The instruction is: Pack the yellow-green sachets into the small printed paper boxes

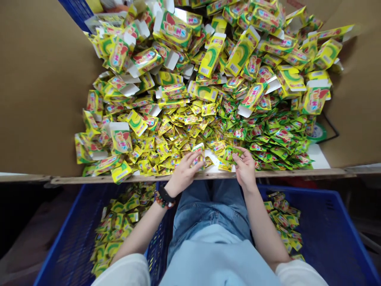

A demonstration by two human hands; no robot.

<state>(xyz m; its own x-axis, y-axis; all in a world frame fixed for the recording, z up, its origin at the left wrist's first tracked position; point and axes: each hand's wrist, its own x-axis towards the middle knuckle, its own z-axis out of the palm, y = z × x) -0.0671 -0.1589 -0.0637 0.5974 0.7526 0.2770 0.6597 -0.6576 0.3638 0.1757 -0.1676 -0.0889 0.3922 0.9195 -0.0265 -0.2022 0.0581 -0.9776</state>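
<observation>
My left hand (187,169), with a dark band and beads at the wrist, is closed on a small yellow candy box (199,150) near the table's front edge. A hand's width to the right, my right hand (245,165) pinches a green candy packet (230,154) between thumb and fingers. Yellow candy packets (175,137) are heaped in front of my left hand. Loose green candy packets (276,137) lie in a pile beyond and to the right of my right hand. Whether the held box has anything inside, I cannot tell.
Many open-ended yellow boxes (175,29) are piled across the back and left. Cardboard walls (38,87) flank the table. A green tape roll (318,132) lies at right. Below the wooden edge (98,179), blue crates (324,226) hold yellow-green boxes on both sides of my legs.
</observation>
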